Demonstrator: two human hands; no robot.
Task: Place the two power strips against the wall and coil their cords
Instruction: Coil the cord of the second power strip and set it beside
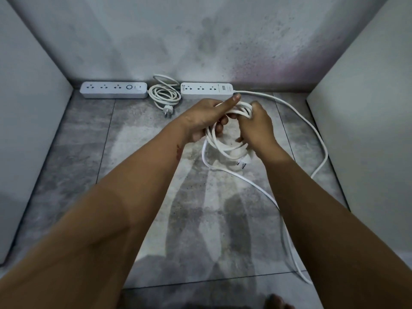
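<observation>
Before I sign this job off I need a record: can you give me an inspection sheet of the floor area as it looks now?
Surface: grey tiled floor, blotchy and stained.
Job's things: left power strip and right power strip both lie along the wall.
Clutter: nothing seen.
Hands: left hand and right hand both grip the loops of the right cord.
Cables: left cord coiled between the strips, plug on the floor; the right cord is partly coiled, with a long loose run across the floor.
Surroundings: pale panels on both sides; wall mottled with dark spots.
</observation>
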